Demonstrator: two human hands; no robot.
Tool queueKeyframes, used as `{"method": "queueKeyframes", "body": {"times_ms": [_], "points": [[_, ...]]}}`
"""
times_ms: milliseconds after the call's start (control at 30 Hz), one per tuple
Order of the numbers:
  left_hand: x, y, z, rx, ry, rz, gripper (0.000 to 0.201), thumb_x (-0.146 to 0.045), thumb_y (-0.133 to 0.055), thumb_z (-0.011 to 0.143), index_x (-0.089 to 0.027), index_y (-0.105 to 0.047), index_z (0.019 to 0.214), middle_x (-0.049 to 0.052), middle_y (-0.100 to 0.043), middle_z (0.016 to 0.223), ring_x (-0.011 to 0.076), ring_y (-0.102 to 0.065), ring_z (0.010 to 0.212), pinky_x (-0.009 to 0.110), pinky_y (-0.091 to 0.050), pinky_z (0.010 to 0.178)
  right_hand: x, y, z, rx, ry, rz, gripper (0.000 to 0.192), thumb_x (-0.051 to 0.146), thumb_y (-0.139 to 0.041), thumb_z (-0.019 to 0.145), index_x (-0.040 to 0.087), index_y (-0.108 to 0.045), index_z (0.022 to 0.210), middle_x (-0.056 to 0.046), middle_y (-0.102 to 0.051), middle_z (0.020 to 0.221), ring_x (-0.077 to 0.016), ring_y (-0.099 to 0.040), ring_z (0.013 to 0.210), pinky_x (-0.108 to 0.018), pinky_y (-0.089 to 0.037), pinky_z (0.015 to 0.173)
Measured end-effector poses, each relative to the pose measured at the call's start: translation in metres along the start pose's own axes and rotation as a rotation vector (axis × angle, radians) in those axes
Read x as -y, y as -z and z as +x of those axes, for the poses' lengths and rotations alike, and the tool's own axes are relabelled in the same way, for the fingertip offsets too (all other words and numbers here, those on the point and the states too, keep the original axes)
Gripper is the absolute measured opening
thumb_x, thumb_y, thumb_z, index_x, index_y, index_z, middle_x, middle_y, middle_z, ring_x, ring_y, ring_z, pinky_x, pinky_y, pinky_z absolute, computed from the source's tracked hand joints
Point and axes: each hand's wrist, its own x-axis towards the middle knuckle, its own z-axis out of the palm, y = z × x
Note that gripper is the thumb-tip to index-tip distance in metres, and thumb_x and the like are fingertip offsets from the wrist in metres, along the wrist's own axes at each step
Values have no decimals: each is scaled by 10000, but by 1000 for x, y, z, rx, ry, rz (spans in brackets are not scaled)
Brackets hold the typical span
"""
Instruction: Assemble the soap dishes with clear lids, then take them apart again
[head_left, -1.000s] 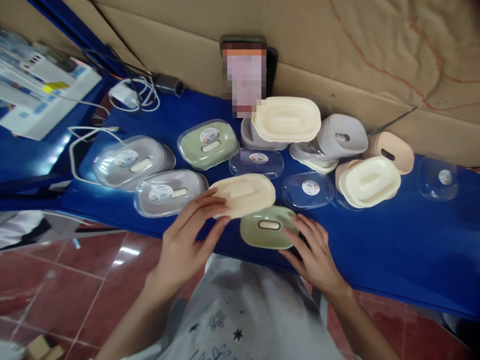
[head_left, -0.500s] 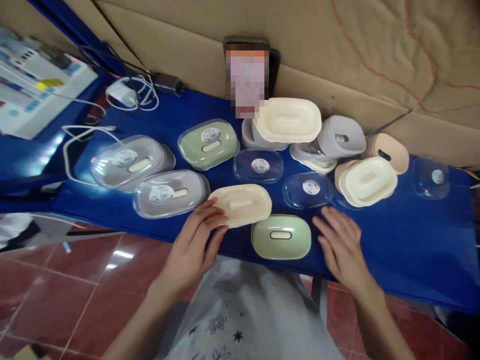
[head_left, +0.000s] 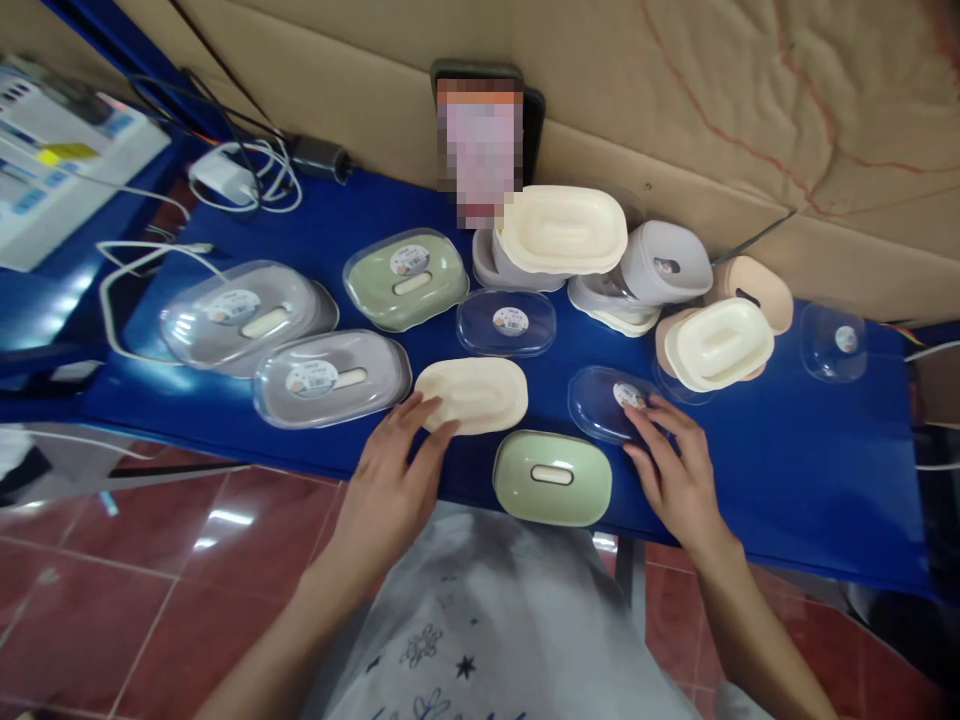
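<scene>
Fingertips of the left hand, slightly spread, touch a cream oval plastic tray at frame centre; those of the right hand, also spread, hide one end of a clear oval plastic lid at centre right, grip unclear on both. Below centre, a light-green oval plastic dish shows a cream oblong inset, while at upper centre a cream rounded-rectangular tray hides the inside of a grey plastic container.

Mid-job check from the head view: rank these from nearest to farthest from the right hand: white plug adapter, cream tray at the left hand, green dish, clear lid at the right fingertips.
From the right hand:
1. Clear lid: at its fingertips.
2. Green dish: just left, near the table's front edge.
3. Cream tray: farther left, at the left hand.
4. White plug adapter: far back left.
</scene>
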Motion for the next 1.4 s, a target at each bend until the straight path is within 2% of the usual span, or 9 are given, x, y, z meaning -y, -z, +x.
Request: {"method": "queueKeyframes", "body": {"times_ms": [133, 333, 500, 667, 800, 900, 1067, 1233, 1400], "points": [[-25, -3, -3, 77, -215, -186, 426, -322, -716, 1037, -215, -609, 1435, 193, -680, 1439, 351, -661, 1362, 541, -611, 1077, 24, 3, -14, -17, 0, 136, 697, 155, -664, 1031, 344, -463, 1672, -108, -655, 1331, -319, -632, 1342, -552, -520, 1175], [-40, -28, 3, 69, -197, -269, 532, -352, -663, 1075, -238, -495, 1566, 197, -632, 1484, 327, -657, 1364, 509, -642, 1043, 60, -9, -38, 71, 136, 91, 621, 224, -743, 1014, 313, -555, 1598, -81, -744, 1318, -268, -653, 1332, -546, -459, 1252], [-31, -38, 8, 101, -252, -360, 557, -360, -604, 1104, -232, -449, 1624, 217, -567, 1544, 343, -600, 1442, 531, -633, 1071, 57, -10, -35, 141, 215, 82, 561, 70, -615, 1029, 291, -610, 1545, -70, -593, 1622, -332, -358, 1643, -659, -344, 1324], [-25, -42, 7, 51, -241, -365, 522, -403, -657, 1074, -237, -531, 1552, 198, -601, 1469, 328, -645, 1365, 510, -658, 1024, 51, -12, -28, 179, 285, 69, 604, 52, -573, 1035, 306, -572, 1584, -24, -523, 1683, -279, -305, 1668, -618, -269, 1372], [-31, -42, 9, 24, -223, -322, 447, -352, -659, 1073, -185, -582, 1481, 220, -576, 1478, 346, -626, 1369, 509, -668, 994, 24, -1, -16, 114, 263, 70, 709, 75, -572, 1043, 332, -417, 1686, -34, -560, 1653, -233, -384, 1634, -544, -344, 1356], [-39, -40, 17, 23, -201, -269, 449, -298, -690, 1046, -167, -582, 1463, 229, -571, 1477, 352, -618, 1367, 526, -647, 1021, -20, 22, 6, 4, 67, -120, 775, 99, -594, 1041, 302, -313, 1734, -97, -502, 1694, -288, -356, 1648, -596, -326, 1335], [-59, -42, 37, 30, -162, -137, 442, -301, -706, 1032, -195, -581, 1443, 221, -604, 1473, 358, -637, 1318, 529, -583, 1029, -69, 46, 35, -1, 28, -344, 572, 164, -659, 1048, 288, -544, 1594, -108, -693, 1507, -305, -672, 1374, -567, -365, 1259], [-78, -54, 65, 29, -75, -56, 426, -392, -718, 1034, -204, -615, 1403, 220, -629, 1479, 376, -656, 1274, 564, -485, 1058, -27, 45, 16, -190, 107, -352, 717, 135, -823, 946, 257, -554, 1600, -75, -828, 1133, -216, -779, 950, -405, -492, 998], [-54, -37, 89, 87, -127, -92, 478, -378, -603, 1098, -195, -511, 1530, 201, -614, 1526, 346, -612, 1373, 555, -438, 1144, 25, 34, -31, -99, 88, -223, 832, 136, -822, 960, 223, -430, 1689, -54, -836, 1008, -182, -759, 823, -374, -475, 862]]}}
